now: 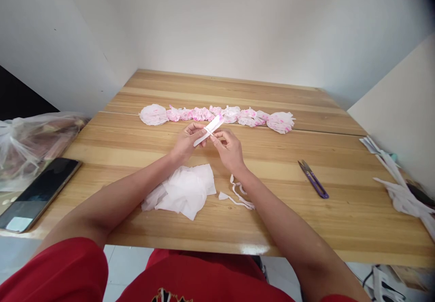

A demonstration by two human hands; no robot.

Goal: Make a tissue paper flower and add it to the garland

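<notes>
Both my hands meet above the middle of the wooden table (340,211). My left hand (188,140) and my right hand (230,148) pinch a narrow folded strip of white tissue paper (211,127) between their fingertips, the strip tilted up to the right. Below my wrists lies a loose pile of white tissue sheets (183,191). A few thin white paper trimmings (238,197) lie just right of the pile. Beyond my hands stretches a row of white and pink paper flowers (217,115).
Purple thread snips (313,178) lie to the right of my right forearm. Long white paper strips (397,182) pile at the right edge. A dark phone (39,192) rests at the left edge, beside a clear plastic bag (30,139). White walls enclose the table.
</notes>
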